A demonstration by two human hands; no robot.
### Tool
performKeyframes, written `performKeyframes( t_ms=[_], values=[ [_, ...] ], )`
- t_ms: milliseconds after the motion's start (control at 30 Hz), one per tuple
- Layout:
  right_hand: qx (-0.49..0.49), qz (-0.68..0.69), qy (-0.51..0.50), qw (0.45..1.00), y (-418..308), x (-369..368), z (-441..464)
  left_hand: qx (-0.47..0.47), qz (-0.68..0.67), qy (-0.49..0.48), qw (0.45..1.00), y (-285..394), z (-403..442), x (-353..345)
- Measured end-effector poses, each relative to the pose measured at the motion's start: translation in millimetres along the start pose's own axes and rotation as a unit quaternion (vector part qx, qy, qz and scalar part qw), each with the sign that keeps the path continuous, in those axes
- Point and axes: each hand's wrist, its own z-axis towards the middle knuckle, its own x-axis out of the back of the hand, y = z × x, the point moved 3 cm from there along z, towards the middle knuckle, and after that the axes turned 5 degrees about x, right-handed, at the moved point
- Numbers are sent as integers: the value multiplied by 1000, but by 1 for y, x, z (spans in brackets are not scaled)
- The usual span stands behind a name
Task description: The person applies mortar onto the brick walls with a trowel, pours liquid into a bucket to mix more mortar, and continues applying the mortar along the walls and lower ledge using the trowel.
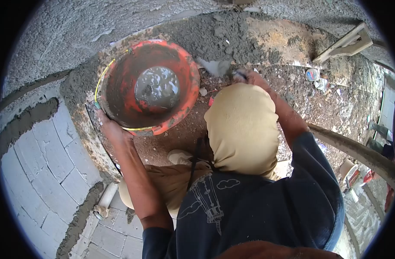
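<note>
- Basin [189, 93], red-orange, is my landmark. It sits up against the ledge [275, 36], with its mouth open to my camera.
- Left hand [115, 129], at the basin's near-left edge: curled onto the rim beside the yellow wire handle [103, 80]. Undersides of the fingers hidden from me.
- Right hand [254, 80], to the right of the basin: fingers look closed around the grip of a trowel [217, 67]. Blurred, and the knee covers part of the forearm. Blade points back toward the basin, just beside its rim.
- Stock: wet grey mix [157, 88] pools shiny in the basin's bottom; walls smeared. I'd call it well down, not used up.
- Done: rough grey mortar [219, 36] lies along the ledge beyond the basin and to its right. Lumpy; I see no smoothed face on it.
- Left, by my reading: farther right of the basin, the ledge shows brownish and patchy, only thinly covered. I'd put the work at partway.
- Left of the basin, blockwork [50, 172] carries thick mortar strips [29, 118]; between them the blocks show bare.
- Wooden float [335, 46] leans far right of the basin, no hand on it.
</note>
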Motion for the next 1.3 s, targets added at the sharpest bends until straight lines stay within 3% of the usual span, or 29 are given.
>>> performKeyframes(
  t_ms=[133,433,567,633,767,867,967,1000,1100,1233,1300],
  values=[
    [5,-125,151,981,-17,27,32,-12,-12,-24,1000,-4,1,-1],
    [-15,-179,169,969,-44,31,30,-113,112,-42,986,-2,-20,-29],
    [39,-204,209,956,-61,36,15,-133,138,-22,981,0,-36,-44],
    [89,-207,237,945,-92,43,-1,-138,131,-27,981,3,-43,-48],
    [41,-261,207,942,-163,56,-26,-128,112,-31,985,2,-39,-53],
    [210,-314,209,902,-182,45,-33,-111,99,-46,988,3,-35,-58],
    [247,-282,198,906,-175,46,-28,-75,58,-60,994,3,-24,-53],
    [243,-269,243,900,-165,52,-23,-62,36,-63,995,5,-17,-47],
    [170,-265,208,926,-111,75,-15,-36,-3,-78,996,3,-2,-17],
    [119,-298,-65,945,-60,65,-20,4,31,-7,999,2,9,11],
    [108,-325,-64,937,-43,48,-8,5,23,0,1000,-4,21,23]
  ],
)
